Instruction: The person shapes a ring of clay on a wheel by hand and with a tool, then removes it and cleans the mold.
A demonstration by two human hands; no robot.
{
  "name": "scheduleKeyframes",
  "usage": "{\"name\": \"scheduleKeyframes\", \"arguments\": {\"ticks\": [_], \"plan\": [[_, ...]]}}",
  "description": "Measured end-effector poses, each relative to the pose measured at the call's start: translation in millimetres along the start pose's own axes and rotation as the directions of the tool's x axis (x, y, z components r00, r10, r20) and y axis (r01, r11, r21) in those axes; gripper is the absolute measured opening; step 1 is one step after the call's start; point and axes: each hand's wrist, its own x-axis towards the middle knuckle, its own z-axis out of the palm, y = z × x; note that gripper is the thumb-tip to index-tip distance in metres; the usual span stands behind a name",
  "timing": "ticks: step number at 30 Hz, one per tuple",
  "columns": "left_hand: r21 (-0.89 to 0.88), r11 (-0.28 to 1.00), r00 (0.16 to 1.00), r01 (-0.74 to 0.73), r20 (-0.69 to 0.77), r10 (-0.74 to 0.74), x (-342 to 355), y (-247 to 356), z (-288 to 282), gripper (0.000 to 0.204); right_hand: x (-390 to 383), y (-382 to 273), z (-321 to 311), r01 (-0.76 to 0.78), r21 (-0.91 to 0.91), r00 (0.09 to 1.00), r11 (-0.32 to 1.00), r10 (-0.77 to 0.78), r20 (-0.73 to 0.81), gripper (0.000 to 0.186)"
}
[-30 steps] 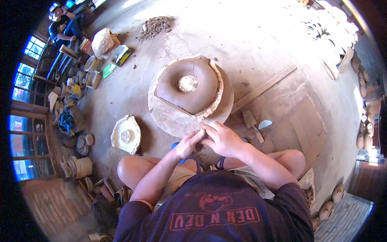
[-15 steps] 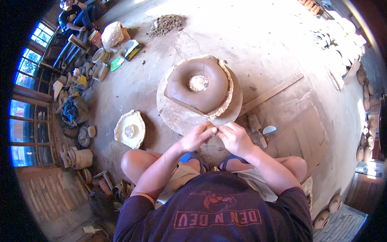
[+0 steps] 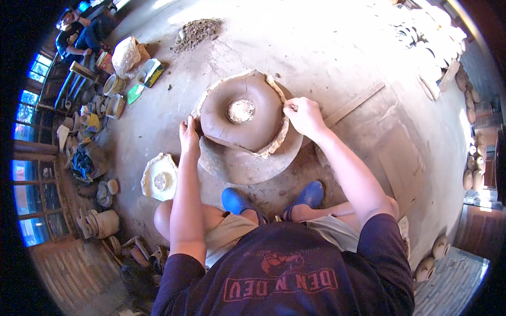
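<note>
Seen from across the rm., a person in a dark T-shirt w/ red print [image 3: 337, 253] sits, arms out, at a round, flat grey disc [image 3: 247, 171] on the concrete floor [image 3: 337, 58]. On the disc, off-ctr. toward its far L side, is an off-white, rough-rimmed mould [image 3: 278, 142] carrying a thick, smooth brown clay ring [image 3: 224, 129] around a pale round ctr. [image 3: 241, 111]. The R hand [image 3: 303, 115] has its grip closed on the mould's R rim, fingers curled. The L hand [image 3: 189, 136] is at the opp. edge, thumb up; can't tell from here how tight its grip is. Two blue shoes [image 3: 311, 194] are on the near side of the disc. Nearby, L: a white, scalloped dish-shaped mould w/ a round knob [image 3: 162, 180]. R: a long flat wooden strip [image 3: 358, 102]. Farther back: a crumbly brown heap [image 3: 197, 34] and, far L, a seated co-worker [image 3: 76, 39].
</note>
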Motion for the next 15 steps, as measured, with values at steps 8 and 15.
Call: {"name": "scheduleKeyframes", "arguments": {"ticks": [8, 15], "plan": [[0.11, 0.994, 0.999, -0.026, 0.027, 0.023, 1, -14, -7, 0.053, -17, -5, 14, 0.06, -0.048, 0.997, 0.997, -0.058, 0.043, 0.028], [0.119, 0.993, 1.0, -0.02, -0.019, 0.022, -7, -26, -12, 0.06, -52, -11, 32, 0.009, 0.027, 0.998, 1.0, -0.008, -0.059, 0.026]]}}
